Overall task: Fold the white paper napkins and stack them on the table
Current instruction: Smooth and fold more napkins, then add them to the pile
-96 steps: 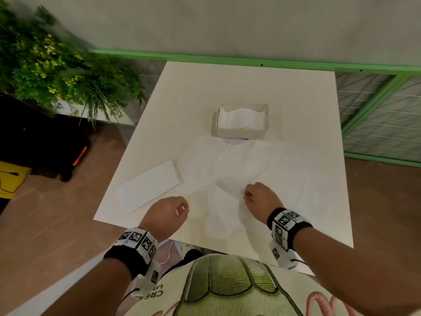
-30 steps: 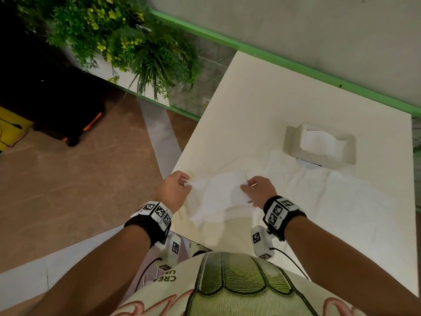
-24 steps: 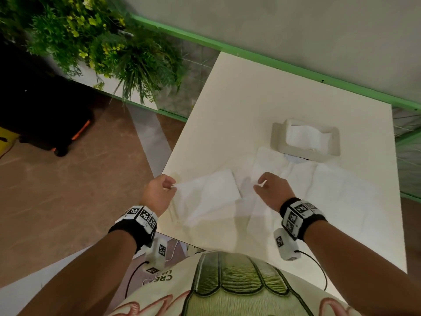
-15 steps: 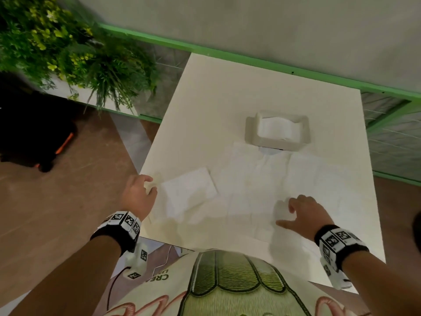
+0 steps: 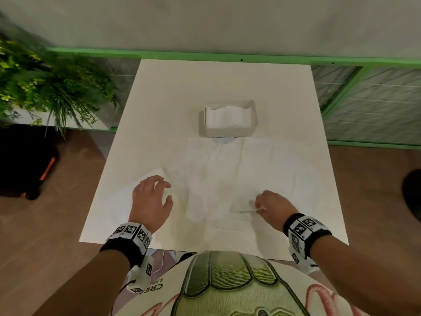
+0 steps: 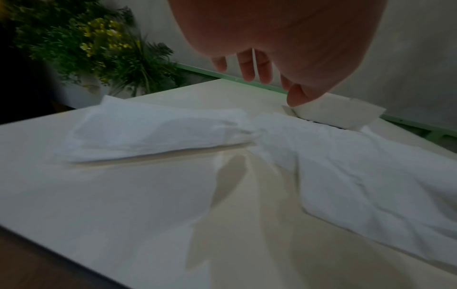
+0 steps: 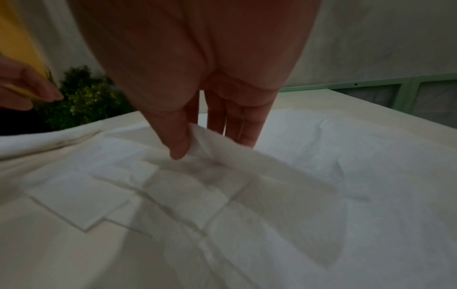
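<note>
A folded white napkin (image 5: 152, 175) (image 6: 158, 133) lies at the left of the white table (image 5: 223, 83). My left hand (image 5: 167, 190) (image 6: 269, 86) hovers over its near end, fingers relaxed and spread, holding nothing. Several unfolded napkins (image 5: 246, 165) (image 6: 358, 176) overlap across the table's middle. My right hand (image 5: 258, 205) (image 7: 212, 144) pinches the raised corner of the top napkin (image 5: 241, 207) (image 7: 205, 136) between thumb and fingers near the front edge.
A white napkin holder box (image 5: 230, 120) (image 6: 333, 115) with napkins in it stands behind the spread sheets. A green plant (image 5: 52, 87) and a black case (image 5: 25, 165) are on the left. A green rail (image 5: 227, 57) runs behind the table.
My left hand let go of the folded napkin at the left and now hangs above it. My right hand moved right and pinched up a corner of an unfolded napkin.
</note>
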Motion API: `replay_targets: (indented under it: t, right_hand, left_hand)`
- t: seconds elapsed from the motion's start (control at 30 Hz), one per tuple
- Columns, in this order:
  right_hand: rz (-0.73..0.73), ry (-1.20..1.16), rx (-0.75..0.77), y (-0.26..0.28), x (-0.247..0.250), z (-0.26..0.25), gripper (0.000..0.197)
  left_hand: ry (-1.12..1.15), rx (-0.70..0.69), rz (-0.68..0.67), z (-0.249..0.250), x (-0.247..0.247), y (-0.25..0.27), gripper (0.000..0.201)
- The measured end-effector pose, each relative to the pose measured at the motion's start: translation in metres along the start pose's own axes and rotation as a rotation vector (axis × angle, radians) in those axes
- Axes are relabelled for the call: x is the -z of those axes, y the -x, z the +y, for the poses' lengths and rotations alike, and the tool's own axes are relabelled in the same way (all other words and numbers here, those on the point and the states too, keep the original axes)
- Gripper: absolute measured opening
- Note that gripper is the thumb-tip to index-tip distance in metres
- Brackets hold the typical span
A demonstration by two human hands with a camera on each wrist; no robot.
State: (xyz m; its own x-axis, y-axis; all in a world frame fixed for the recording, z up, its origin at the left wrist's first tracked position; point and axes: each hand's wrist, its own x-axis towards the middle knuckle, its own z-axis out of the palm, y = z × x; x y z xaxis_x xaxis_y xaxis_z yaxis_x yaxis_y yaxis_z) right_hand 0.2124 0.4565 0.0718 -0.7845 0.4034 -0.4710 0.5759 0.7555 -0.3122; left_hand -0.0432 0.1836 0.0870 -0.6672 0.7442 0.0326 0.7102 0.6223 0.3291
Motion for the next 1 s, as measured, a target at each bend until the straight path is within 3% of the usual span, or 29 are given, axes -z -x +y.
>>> replay_targets:
  t: [0.2,0.27,0.47,0.57,0.83,1.0]
  right_hand:
    - [0.175,-0.378,-0.02,0.015,0.033,0.002,0.025]
    - [0.166,-0.482,-0.021,0.019,0.056,-0.009,0.028]
    - [0.102,-0.795,0.146,0.033,0.126,-0.056,0.019]
    - [0.142,-0.97,0.109,0.039,0.15,-0.069,0.005]
    - [0.317,-0.928,0.037,0.042,0.15,-0.074,0.042]
    - [0.256,-0.972,0.11,0.038,0.142,-0.08,0.055]
  left_hand:
    - [0.196,-0.192,0.013,0.071,-0.007,-0.003,0.027]
    - [0.269,-0.275,0.024,0.098,-0.004,-0.007,0.026]
    - [0.413,-0.314,-0.03,0.164,0.017,-0.018,0.072]
    - [0.497,-0.29,0.016,0.179,0.028,-0.019,0.081]
    - [0.533,-0.182,-0.022,0.176,0.026,-0.015,0.07]
    - [0.577,-0.179,-0.041,0.166,0.022,-0.014,0.035]
